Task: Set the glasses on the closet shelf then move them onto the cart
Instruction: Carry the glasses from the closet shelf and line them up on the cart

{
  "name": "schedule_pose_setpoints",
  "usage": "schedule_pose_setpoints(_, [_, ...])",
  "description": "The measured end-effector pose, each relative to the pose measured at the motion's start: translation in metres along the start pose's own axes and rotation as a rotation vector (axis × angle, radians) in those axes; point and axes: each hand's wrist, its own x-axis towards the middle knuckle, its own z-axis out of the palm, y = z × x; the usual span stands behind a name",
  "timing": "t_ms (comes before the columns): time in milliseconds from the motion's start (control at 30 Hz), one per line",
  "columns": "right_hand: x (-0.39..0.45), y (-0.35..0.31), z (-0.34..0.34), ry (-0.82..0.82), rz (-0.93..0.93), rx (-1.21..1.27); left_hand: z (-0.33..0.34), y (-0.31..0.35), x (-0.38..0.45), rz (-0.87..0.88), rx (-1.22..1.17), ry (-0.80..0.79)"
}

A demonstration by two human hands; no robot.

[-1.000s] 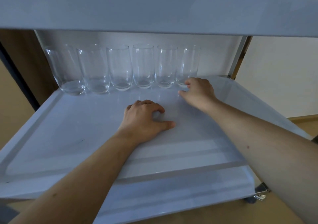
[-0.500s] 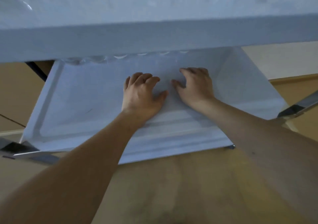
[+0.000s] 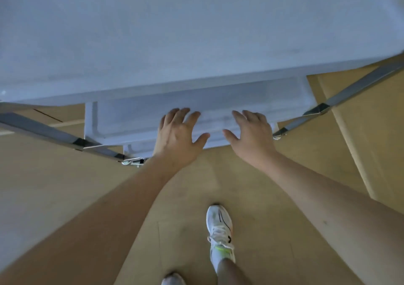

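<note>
I look almost straight down over the white cart. Its top shelf [image 3: 196,33] fills the upper half of the view and hides the glasses. Below it a strip of the middle shelf [image 3: 135,120] shows. My left hand [image 3: 177,138] is spread, fingers straight, over the front edge of that shelf and holds nothing. My right hand [image 3: 251,136] is spread the same way beside it, a little to the right, also holding nothing.
Metal cart legs run out at the left [image 3: 43,131] and at the right [image 3: 349,92]. A caster [image 3: 133,161] sits at the front left corner. My foot in a white sneaker [image 3: 219,230] stands on the wooden floor [image 3: 65,186] close to the cart.
The view has tilted down and back, so the row of glasses is now hidden behind the top shelf. Both hands have slid back from the glasses to the shelf's front edge and spread flat.
</note>
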Motion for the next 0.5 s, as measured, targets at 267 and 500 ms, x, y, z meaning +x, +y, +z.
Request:
schedule_pose_setpoints(267, [-0.127,-0.040,-0.113,-0.041,0.059,0.032,-0.118,0.056,-0.106,-0.040,-0.052,-0.074])
schedule_pose_setpoints(500, [-0.217,-0.075,-0.221,0.052,0.111,0.065,-0.240,0.132,-0.136,0.131,-0.016,-0.046])
